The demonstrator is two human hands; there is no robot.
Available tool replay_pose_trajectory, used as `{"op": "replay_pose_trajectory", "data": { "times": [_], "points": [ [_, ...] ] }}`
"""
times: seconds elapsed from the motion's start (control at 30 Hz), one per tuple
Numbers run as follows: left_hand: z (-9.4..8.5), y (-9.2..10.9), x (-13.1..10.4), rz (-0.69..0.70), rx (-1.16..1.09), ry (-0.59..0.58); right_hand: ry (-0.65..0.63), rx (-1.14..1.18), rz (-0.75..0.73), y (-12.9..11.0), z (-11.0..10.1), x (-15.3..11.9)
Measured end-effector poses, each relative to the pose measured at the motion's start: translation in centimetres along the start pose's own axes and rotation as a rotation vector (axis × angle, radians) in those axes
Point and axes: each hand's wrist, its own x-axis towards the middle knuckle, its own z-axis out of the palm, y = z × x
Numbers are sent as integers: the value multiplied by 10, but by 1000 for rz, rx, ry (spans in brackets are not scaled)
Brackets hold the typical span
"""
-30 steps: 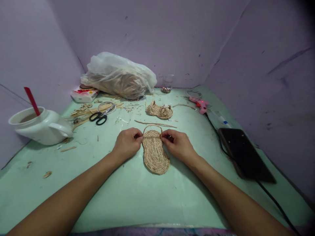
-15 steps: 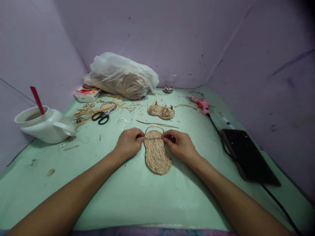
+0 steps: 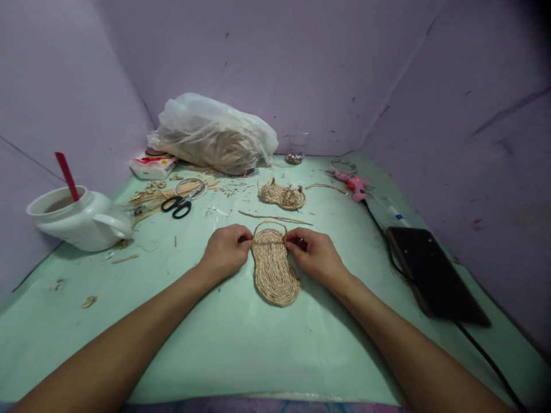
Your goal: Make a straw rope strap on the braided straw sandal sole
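A sole-shaped piece of coiled straw rope [image 3: 276,272] lies flat on the pale green table in front of me. A thin braided cord [image 3: 269,222] arches over its far end. My left hand [image 3: 226,249] pinches the cord's left end against the sole's left edge. On the opposite edge, my right hand [image 3: 314,252] pinches the cord's right end between thumb and fingertips. Just beyond lies a loose length of cord [image 3: 275,217]. Farther back rests a small woven slipper [image 3: 282,195] with a white bit on it.
At left are a white pitcher [image 3: 92,221] with a red stick, black-handled scissors [image 3: 176,205] and straw scraps. A plastic bag of fibre [image 3: 215,137] sits at the back. On the right are a pink glue gun [image 3: 353,184], its cable, and a black phone [image 3: 434,272].
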Motion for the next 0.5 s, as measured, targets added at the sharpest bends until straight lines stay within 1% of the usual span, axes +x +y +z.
{"op": "replay_pose_trajectory", "data": {
  "times": [0.5],
  "points": [
    [2, -1, 2, 2, 19, -11, -2, 12, -5, 2, 1, 0]
  ]
}}
